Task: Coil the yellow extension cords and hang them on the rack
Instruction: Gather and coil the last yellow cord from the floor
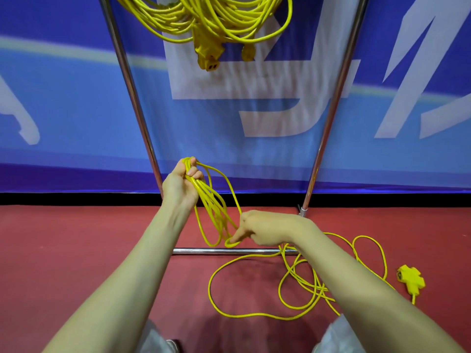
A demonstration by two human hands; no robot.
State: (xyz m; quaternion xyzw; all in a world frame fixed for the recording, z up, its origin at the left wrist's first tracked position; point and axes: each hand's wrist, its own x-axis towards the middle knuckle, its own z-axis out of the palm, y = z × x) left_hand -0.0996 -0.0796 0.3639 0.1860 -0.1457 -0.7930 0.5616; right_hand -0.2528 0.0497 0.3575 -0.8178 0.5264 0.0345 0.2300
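While on rack [132, 98], apparently, coiled cords [204, 42]

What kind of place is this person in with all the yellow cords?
Probably a sports hall or event venue, though I can't be sure. The floor is smooth and red like a court, a big blue banner with huge white letters runs along its edge, and a metal rack holds coiled cords.

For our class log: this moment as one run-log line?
left hand grips coil; right hand pinches cord; slack on floor; bundle on rack
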